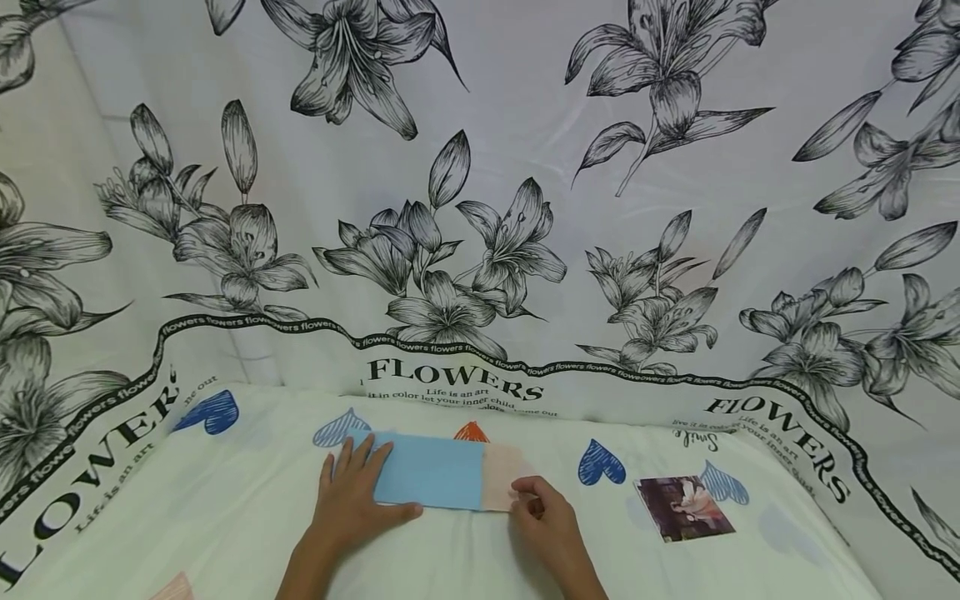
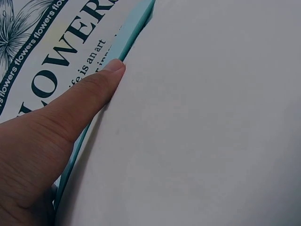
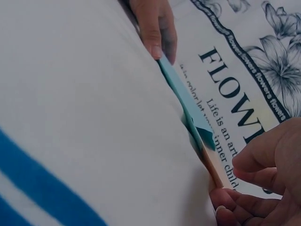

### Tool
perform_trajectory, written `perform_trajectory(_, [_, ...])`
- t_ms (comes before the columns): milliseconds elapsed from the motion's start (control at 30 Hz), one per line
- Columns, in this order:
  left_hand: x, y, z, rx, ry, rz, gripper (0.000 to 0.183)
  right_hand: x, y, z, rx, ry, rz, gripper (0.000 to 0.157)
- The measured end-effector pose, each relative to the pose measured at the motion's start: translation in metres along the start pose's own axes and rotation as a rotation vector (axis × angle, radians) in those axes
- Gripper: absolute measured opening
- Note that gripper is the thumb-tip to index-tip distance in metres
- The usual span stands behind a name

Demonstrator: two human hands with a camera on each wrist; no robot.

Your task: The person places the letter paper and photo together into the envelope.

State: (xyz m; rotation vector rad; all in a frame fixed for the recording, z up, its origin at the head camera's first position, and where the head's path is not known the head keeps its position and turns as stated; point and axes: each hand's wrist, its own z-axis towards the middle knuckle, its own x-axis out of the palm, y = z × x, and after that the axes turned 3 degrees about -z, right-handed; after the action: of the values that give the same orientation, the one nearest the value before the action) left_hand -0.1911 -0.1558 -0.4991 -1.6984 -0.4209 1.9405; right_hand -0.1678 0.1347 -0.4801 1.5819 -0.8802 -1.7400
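A light-blue paper envelope (image 1: 431, 472) lies flat on the heart-printed bedding. From its right end juts a peach-coloured paper (image 1: 498, 477). My left hand (image 1: 356, 492) rests spread over the envelope's left part, its thumb along the near edge; in the left wrist view that thumb presses the blue edge (image 2: 134, 28). At the peach paper's right end, my right hand (image 1: 547, 521) has its fingers curled and pinches the near corner. The right wrist view shows the peach strip (image 3: 214, 169) ending at those fingertips, beside a raised blue fold (image 3: 204, 134).
A printed picture (image 1: 684, 508) with a figure in pink lies on the bedding to the right. White bedding (image 1: 232, 517) with coloured hearts spreads all around. Behind it hangs a white cloth (image 1: 517, 100) printed with black flowers and lettering.
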Motion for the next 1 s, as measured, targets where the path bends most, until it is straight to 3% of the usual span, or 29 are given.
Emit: perform_trajectory(1000, [-0.0059, -0.0059, -0.0029, 0.001, -0.001, -0.020, 0.111, 0.0032, 0.0026, -0.0026, 0.001, -0.010, -0.011, 0.022])
